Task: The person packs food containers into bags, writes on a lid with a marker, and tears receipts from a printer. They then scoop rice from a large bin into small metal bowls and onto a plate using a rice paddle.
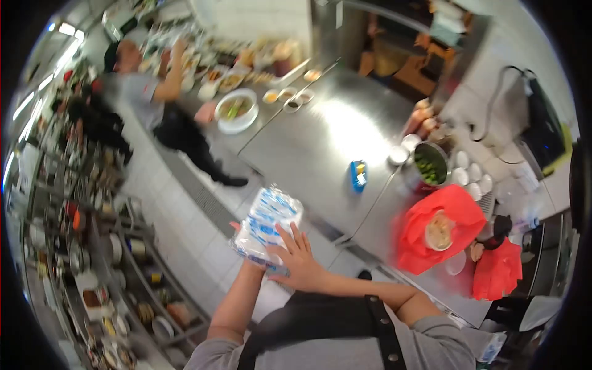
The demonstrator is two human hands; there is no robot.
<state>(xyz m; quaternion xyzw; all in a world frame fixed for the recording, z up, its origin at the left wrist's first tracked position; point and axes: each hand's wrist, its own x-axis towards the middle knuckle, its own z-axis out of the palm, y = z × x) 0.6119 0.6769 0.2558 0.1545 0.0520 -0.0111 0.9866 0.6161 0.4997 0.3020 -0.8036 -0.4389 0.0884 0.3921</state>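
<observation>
A white package with blue print in clear plastic wrap point(266, 216) is held in front of my body, above the floor. My left hand point(235, 226) is underneath it, supporting it; only a fingertip shows at its left edge, and the rest is hidden. On top of the package lies my right hand point(298, 258), flat, with its fingers stretched out and apart. Close by on the steel counter point(296, 154) is a small blue pack point(359, 176) with a yellow patch.
On the right stand a red bag around a tub point(439, 231), a pot of green vegetables point(430, 165) and several white cups point(473, 172). A co-worker point(145, 92) is beside a white bowl of food point(236, 111). Crowded shelves point(142, 271) line the left, across the tiled floor.
</observation>
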